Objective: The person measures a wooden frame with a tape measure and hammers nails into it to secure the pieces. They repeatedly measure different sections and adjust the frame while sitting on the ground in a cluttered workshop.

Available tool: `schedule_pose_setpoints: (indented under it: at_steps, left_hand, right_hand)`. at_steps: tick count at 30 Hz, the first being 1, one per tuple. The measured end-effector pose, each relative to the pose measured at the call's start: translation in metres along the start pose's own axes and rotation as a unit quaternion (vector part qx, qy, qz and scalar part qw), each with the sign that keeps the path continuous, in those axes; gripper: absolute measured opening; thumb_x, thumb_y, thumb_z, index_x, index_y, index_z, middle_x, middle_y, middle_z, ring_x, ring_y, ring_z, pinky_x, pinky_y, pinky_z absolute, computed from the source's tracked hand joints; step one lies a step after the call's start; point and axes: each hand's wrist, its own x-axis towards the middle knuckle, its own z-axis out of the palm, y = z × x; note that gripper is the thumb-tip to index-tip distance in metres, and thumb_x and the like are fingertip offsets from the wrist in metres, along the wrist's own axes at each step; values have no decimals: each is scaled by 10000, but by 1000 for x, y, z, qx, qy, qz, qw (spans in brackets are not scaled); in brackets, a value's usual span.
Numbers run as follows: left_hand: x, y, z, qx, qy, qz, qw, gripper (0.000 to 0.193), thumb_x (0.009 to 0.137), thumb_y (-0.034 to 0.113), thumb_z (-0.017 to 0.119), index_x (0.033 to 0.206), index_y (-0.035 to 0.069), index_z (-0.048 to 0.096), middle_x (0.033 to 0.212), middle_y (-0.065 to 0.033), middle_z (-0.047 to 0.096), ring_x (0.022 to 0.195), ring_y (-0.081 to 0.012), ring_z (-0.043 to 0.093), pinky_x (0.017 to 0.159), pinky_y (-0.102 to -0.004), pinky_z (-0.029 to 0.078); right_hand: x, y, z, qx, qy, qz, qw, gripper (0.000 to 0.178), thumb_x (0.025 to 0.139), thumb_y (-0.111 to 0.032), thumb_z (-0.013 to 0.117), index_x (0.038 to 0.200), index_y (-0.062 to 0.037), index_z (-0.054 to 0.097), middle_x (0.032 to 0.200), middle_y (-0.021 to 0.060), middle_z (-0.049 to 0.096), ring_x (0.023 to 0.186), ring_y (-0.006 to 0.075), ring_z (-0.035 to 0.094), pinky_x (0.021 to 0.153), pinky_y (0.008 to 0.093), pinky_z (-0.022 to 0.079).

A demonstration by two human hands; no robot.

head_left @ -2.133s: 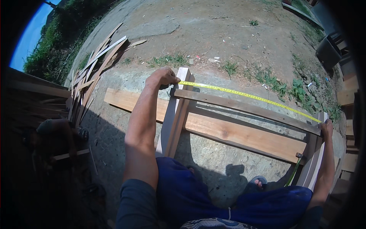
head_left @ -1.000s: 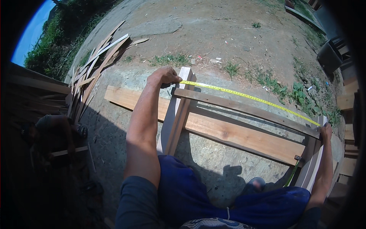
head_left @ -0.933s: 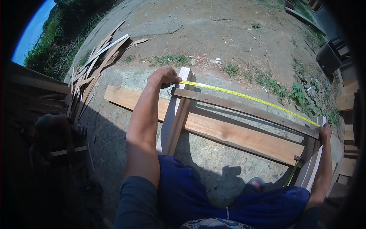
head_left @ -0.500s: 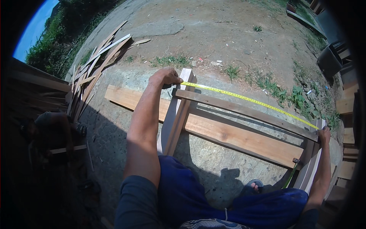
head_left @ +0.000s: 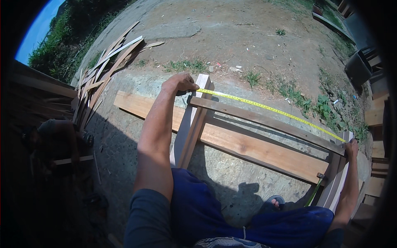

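Observation:
A yellow tape measure blade [head_left: 269, 109] stretches between my hands, over the far ends of two wooden posts. My left hand [head_left: 182, 83] is closed, pinching one end of the blade at the left post [head_left: 191, 128]. At the right post [head_left: 337, 175], my right hand [head_left: 351, 149] has its fingers closed round the blade's other end; the fingertips are partly hidden. A dark wooden crossbar [head_left: 264, 123] joins the posts just nearer than the blade. Below hangs a small dark piece with a green strip [head_left: 315, 192], whose kind I cannot make out.
A wide plank [head_left: 256, 151] lies on the concrete beneath the posts. Scrap wood strips [head_left: 109, 68] are heaped at far left. Another person [head_left: 58, 140] sits in shadow on the left. Boards [head_left: 376, 149] line the right edge, near a dark bin [head_left: 358, 66].

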Motion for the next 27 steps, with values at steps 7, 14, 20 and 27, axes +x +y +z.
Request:
schedule_pose_setpoints:
  at_steps: [7, 14, 20, 27]
  left_hand:
    - [-1, 2, -1, -10, -9, -4, 1000, 310, 891, 401, 741, 843, 97, 783, 630, 5, 591, 558, -120, 503, 533, -348, 382]
    - [1, -3, 0, -21, -13, -4, 1000, 317, 888, 423, 745, 844, 113, 793, 620, 4, 598, 554, -117, 500, 529, -344, 379]
    - [9, -8, 5, -11, 2, 11, 1000, 319, 881, 426, 749, 840, 112, 792, 620, -9, 604, 559, -128, 513, 539, -350, 390]
    - [-4, -3, 4, -14, 1, -8, 1000, 345, 886, 413, 740, 822, 74, 753, 614, -22, 599, 559, -134, 526, 535, -359, 397]
  right_hand:
    - [6, 3, 5, -20, -5, 30, 999, 289, 697, -165, 592, 875, 58, 638, 885, 299, 660, 876, 462, 652, 764, 508, 496]
    - [3, -4, 2, -10, -9, 50, 999, 301, 704, -171, 590, 903, 51, 636, 950, 308, 664, 946, 464, 646, 804, 507, 492]
    - [3, 1, 2, -9, -3, 52, 999, 344, 713, -196, 604, 956, 46, 635, 986, 305, 666, 981, 468, 641, 828, 509, 486]
    - [-11, -20, 1, 77, 29, 10, 997, 482, 767, -136, 541, 1228, 1, 582, 1089, 288, 644, 1086, 468, 605, 917, 497, 478]
